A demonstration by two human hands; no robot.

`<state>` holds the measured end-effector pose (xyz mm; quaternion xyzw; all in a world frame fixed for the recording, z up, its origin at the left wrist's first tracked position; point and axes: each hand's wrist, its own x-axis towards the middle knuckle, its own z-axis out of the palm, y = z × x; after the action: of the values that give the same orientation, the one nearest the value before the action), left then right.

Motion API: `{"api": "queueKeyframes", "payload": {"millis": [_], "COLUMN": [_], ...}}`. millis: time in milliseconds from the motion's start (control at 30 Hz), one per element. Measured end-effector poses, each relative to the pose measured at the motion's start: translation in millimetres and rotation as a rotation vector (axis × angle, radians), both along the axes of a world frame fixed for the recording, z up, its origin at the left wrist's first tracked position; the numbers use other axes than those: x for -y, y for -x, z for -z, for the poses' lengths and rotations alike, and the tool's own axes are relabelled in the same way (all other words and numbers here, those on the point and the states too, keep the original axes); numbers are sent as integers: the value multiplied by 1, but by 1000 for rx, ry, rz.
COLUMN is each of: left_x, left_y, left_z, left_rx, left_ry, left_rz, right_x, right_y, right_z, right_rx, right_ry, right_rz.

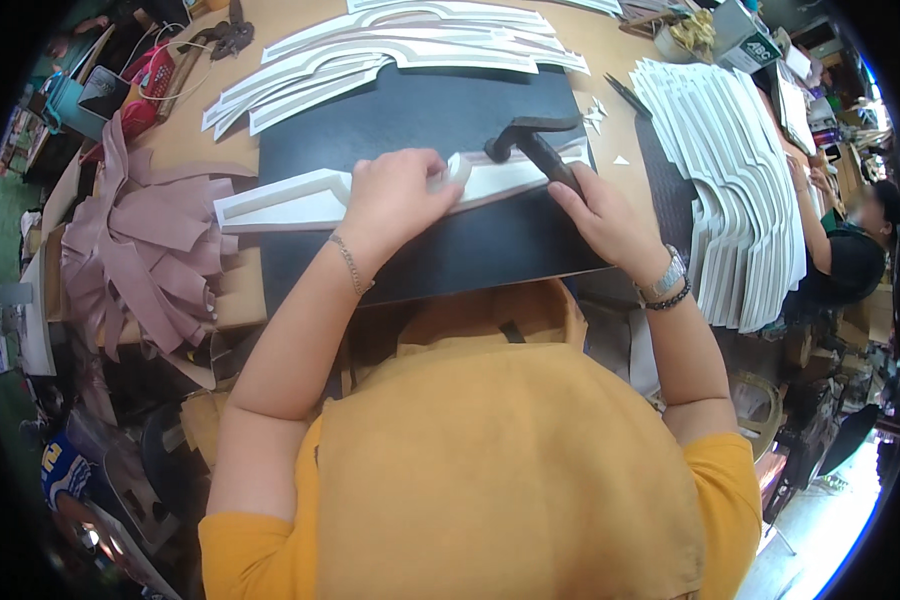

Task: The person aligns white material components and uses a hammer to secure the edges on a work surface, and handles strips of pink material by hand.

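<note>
A long white-and-grey shaped piece (290,200), like a cut leather or card panel, lies flat across a black work mat (310,260). My left hand (400,195) rests over its middle, fingers curled and closed at the notched upper edge; the fingertips are partly hidden. In my right hand (610,215) is a hammer (540,150), gripped by its dark handle. The hammer's dark curved head is above the right part of the piece.
Behind the mat lie stacked white-edged pieces (410,45). Another overlapping row (740,210) covers the right side, near a pointed dark tool (630,95) and white scraps (595,112). Mauve leather pieces (140,230) are heaped at left. A co-worker (850,240) sits far right.
</note>
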<state>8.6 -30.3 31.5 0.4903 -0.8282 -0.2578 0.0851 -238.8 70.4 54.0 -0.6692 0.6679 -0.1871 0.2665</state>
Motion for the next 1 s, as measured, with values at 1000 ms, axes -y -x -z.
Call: {"api": "queueKeyframes", "payload": {"millis": [1000], "left_x": [-12], "left_y": [26], "left_z": [28], "left_rx": [-113], "left_ry": [509], "left_rz": [120], "right_x": [22], "right_y": [-13], "right_z": [7], "right_rx": [-175], "right_ry": [231], "right_rz": [-155]}}
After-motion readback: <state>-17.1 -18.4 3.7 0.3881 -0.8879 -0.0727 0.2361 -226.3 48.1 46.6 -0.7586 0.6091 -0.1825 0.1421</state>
